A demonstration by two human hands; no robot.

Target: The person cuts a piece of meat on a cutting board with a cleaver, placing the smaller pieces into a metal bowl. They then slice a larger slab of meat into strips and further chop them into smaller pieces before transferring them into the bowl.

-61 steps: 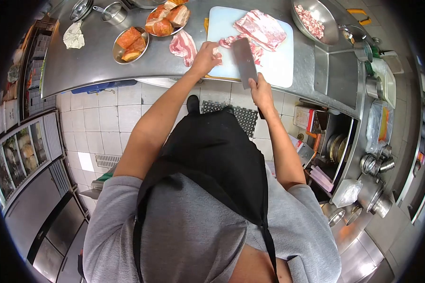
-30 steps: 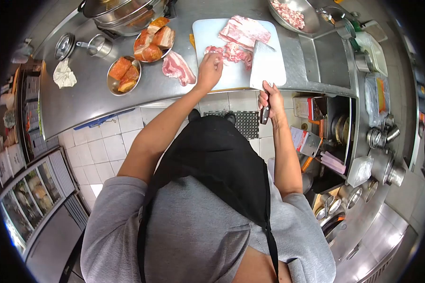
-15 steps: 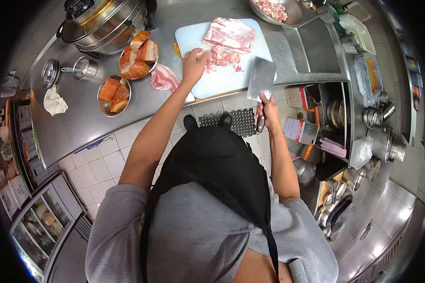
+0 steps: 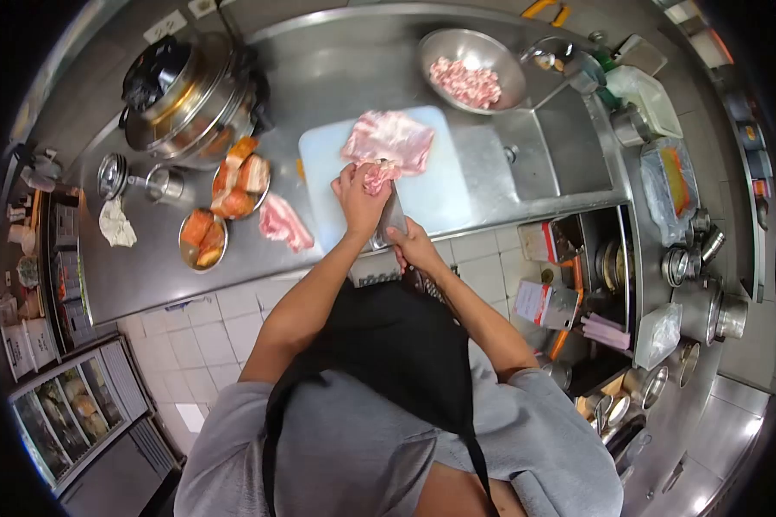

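My right hand grips a cleaver, its blade pointing away from me over the near part of the white cutting board. Fingers curled, my left hand presses a small heap of cut raw meat pieces against the far end of the blade. Just beyond them a larger slab of raw meat lies on the board. Left of the board, a strip of raw meat rests on the steel counter. The cleaver's handle is mostly hidden in my right hand.
A steel bowl of cut meat stands at the back, near a sink. To the left are bowls of reddish meat chunks, a large metal pot, a small saucepan and a white cloth.
The cleaver has swung left from beside the board to my left hand. Both hands have come together, and the cut pieces are now gathered at the blade. The view has tilted up.
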